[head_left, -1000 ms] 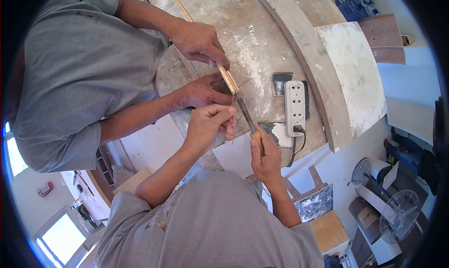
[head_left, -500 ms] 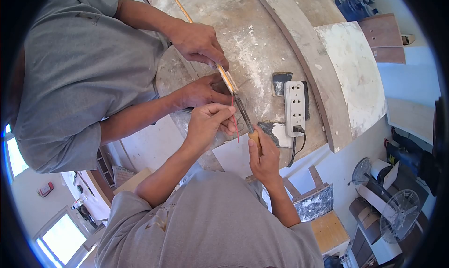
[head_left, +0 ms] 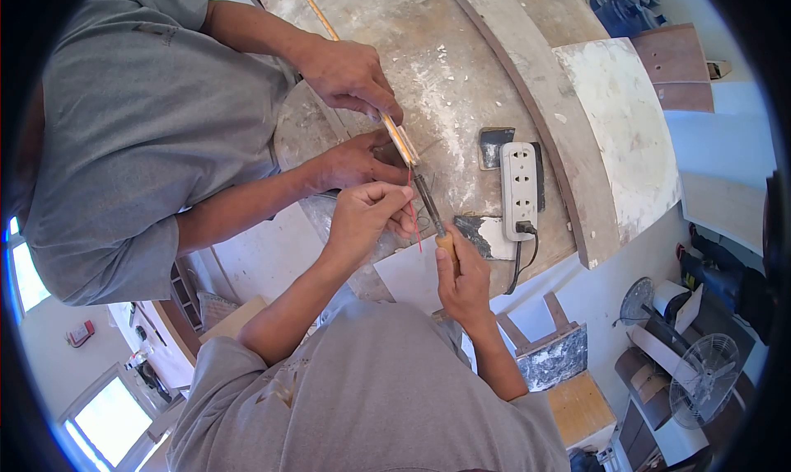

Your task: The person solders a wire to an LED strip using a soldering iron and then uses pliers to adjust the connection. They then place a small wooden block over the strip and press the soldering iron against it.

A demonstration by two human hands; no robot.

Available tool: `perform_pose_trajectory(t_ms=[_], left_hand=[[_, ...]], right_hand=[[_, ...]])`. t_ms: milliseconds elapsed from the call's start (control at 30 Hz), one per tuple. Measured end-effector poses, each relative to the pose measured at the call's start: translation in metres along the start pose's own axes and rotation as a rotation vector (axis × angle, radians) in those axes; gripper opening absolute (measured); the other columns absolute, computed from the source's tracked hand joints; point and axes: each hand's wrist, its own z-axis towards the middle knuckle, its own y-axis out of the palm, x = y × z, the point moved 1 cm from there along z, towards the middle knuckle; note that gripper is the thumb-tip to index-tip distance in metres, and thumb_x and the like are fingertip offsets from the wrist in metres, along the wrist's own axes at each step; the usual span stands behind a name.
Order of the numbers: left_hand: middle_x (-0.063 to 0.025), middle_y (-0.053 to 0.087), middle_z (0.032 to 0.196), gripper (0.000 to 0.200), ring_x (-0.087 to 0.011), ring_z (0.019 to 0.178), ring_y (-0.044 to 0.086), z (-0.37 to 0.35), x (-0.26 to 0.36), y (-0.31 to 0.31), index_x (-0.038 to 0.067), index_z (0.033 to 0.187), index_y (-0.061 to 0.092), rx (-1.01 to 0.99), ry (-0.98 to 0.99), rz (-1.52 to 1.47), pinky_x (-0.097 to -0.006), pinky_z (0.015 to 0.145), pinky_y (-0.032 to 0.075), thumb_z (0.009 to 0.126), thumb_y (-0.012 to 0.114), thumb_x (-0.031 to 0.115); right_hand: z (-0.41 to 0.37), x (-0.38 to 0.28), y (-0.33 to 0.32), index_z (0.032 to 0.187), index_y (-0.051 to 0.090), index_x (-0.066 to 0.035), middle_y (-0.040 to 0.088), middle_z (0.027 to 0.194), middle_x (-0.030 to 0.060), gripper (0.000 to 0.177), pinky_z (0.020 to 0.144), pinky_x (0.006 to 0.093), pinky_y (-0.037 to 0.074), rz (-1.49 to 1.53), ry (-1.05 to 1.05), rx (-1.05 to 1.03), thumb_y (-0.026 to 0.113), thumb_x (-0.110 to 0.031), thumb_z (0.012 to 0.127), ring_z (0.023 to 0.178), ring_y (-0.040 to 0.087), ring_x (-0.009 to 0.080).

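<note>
My left hand pinches a thin red wire that runs up to the end of a pale strip. Wrapped round the wooden handle of a soldering iron is my right hand. The iron's metal shaft points up and left, its tip at or very near the strip's lower end; exact contact is too small to tell. A co-worker's upper hand holds the strip from above, and the co-worker's other hand rests beside it on the worktable.
A white power strip with a black plug lies right of the iron, beside dark flat pieces. A long curved board crosses the table's right part. The co-worker stands at the left. A fan is at lower right.
My right hand and the soldering iron have shifted very slightly down and left. The left hand, the strip and the co-worker's hands look the same.
</note>
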Motion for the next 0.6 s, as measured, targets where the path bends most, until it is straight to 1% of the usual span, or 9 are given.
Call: perform_pose_trajectory(t_ms=[167, 267, 433, 533, 600], left_hand=[[-0.0093, 0.071, 0.079, 0.020, -0.0124, 0.061, 0.067, 0.0008, -0.0009, -0.0002, -0.005, 0.098, 0.070, 0.001, 0.000, 0.003, -0.0239, 0.056, 0.055, 0.100, 0.066, 0.014], [-0.0089, 0.071, 0.079, 0.019, -0.0119, 0.061, 0.067, 0.0006, 0.0002, 0.0021, -0.005, 0.096, 0.070, 0.021, -0.001, 0.016, -0.0234, 0.056, 0.055, 0.100, 0.067, 0.014], [-0.0078, 0.070, 0.077, 0.018, -0.0114, 0.060, 0.066, 0.0015, 0.0007, 0.0030, -0.004, 0.094, 0.070, 0.023, 0.010, 0.012, -0.0232, 0.056, 0.054, 0.099, 0.068, 0.013], [-0.0076, 0.070, 0.077, 0.021, -0.0114, 0.062, 0.066, 0.0029, 0.0009, 0.0000, -0.005, 0.094, 0.070, -0.002, 0.010, 0.026, -0.0239, 0.057, 0.055, 0.097, 0.070, 0.015], [-0.0068, 0.069, 0.075, 0.019, -0.0110, 0.060, 0.065, 0.0026, 0.0028, 0.0014, -0.004, 0.092, 0.070, 0.007, 0.010, 0.044, -0.0234, 0.055, 0.054, 0.098, 0.070, 0.015]], right_hand=[[0.0006, 0.0004, 0.0010, 0.132, 0.057, 0.008, 0.065, 0.096, 0.0247, 0.038, 0.076, 0.0413, 0.052, 0.009, -0.020, 0.006, 0.061, -0.004, 0.097, 0.084, 0.065, 0.0391], [0.0004, -0.0001, 0.0011, 0.132, 0.057, 0.008, 0.065, 0.097, 0.0250, 0.038, 0.077, 0.0414, 0.052, 0.019, 0.001, 0.000, 0.061, -0.005, 0.097, 0.085, 0.065, 0.0391], [0.0006, -0.0009, 0.0008, 0.133, 0.057, 0.008, 0.065, 0.096, 0.0244, 0.038, 0.077, 0.0411, 0.052, 0.022, 0.023, -0.010, 0.061, -0.005, 0.097, 0.085, 0.065, 0.0388], [0.0009, -0.0010, 0.0007, 0.133, 0.058, 0.007, 0.065, 0.096, 0.0238, 0.038, 0.077, 0.0409, 0.052, 0.011, 0.017, -0.006, 0.062, -0.005, 0.097, 0.084, 0.065, 0.0384], [0.0009, -0.0007, 0.0006, 0.133, 0.058, 0.007, 0.065, 0.095, 0.0235, 0.038, 0.076, 0.0407, 0.052, 0.001, 0.010, -0.003, 0.063, -0.005, 0.097, 0.084, 0.065, 0.0381]])
